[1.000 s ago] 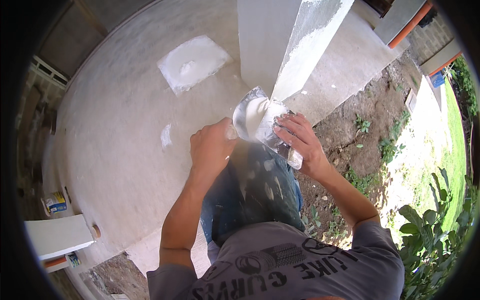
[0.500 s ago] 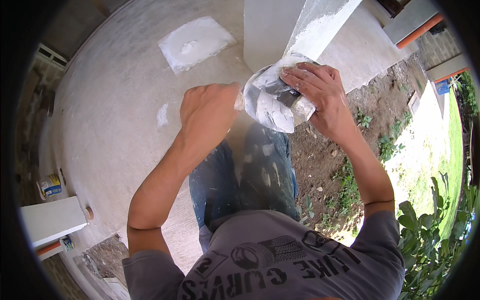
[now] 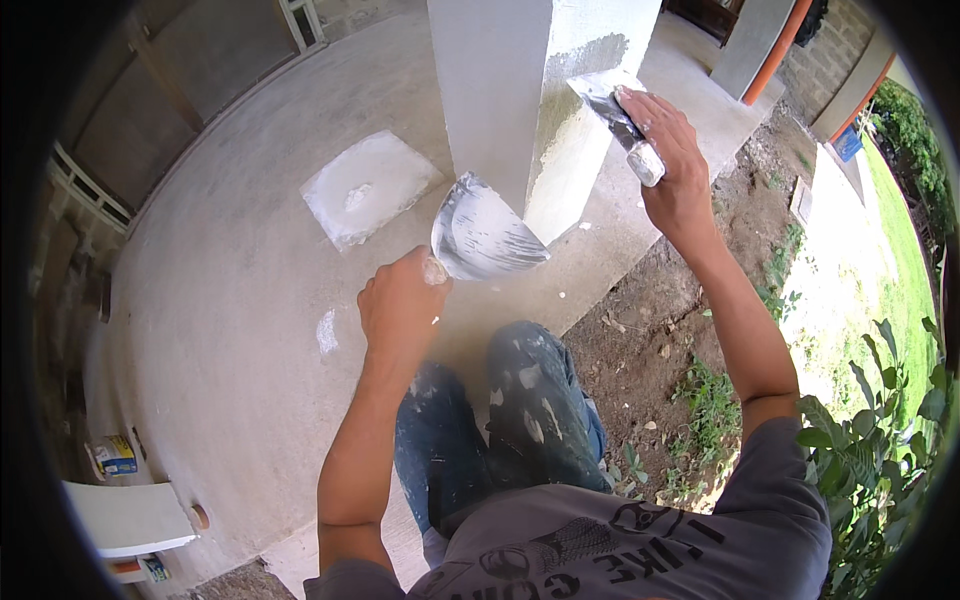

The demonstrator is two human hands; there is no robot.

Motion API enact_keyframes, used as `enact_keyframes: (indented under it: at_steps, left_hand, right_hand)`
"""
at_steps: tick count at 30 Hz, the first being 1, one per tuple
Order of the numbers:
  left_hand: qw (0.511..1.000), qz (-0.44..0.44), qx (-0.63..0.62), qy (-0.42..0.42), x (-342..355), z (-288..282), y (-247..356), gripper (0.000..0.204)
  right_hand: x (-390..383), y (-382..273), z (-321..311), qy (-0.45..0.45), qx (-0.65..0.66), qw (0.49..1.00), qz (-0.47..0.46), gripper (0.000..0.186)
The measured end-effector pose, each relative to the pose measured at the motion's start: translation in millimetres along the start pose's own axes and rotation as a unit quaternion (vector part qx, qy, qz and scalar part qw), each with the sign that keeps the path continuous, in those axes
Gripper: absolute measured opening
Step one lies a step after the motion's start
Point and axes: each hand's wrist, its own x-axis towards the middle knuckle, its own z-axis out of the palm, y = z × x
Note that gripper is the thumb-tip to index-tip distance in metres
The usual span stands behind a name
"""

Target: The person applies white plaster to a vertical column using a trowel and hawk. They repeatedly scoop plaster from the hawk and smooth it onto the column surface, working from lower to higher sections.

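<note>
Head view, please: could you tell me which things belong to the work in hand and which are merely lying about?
In use:
trowel, right hand
curved pan, left hand
pillar
probably the white square on the floor

Apparently lying about:
yellow-and-blue package
blue object, far right

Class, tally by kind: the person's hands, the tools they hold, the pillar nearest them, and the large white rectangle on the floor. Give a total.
Hands: 2 (left hand, right hand)
Held tools: 2 (wide white-smeared tool, trowel)
Nearest pillar: 1
White rectangle: 1
Total: 6
</note>
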Motion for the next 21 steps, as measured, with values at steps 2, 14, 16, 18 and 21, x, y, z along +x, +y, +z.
enact_keyframes:
  at_steps: [2,14,16,18,21]
  left_hand:
    - [0.999,0.000,-0.009,-0.036,-13.5,16.0,-2.6,0.029]
    - [0.980,-0.152,-0.054,-0.113,-99.5,97.4,-116.3,0.029]
    - [0.981,-0.153,-0.033,-0.114,-107.6,103.0,-122.9,0.028]
    - [0.982,-0.151,-0.038,-0.109,-111.5,103.7,-126.8,0.029]
    - [0.983,-0.147,-0.041,-0.106,-105.8,107.6,-124.0,0.029]
  right_hand:
    - [23.5,19.0,24.7,0.068,-0.017,0.997,-0.012,0.075]
    - [-148.7,46.4,191.0,0.043,-0.018,0.999,0.021,0.072]
    - [-176.7,42.5,188.6,-0.018,-0.036,0.997,0.058,0.067]
    - [-173.0,38.8,172.7,0.013,-0.019,0.998,0.065,0.057]
    - [-108.6,49.2,130.7,0.074,-0.017,0.995,0.060,0.059]
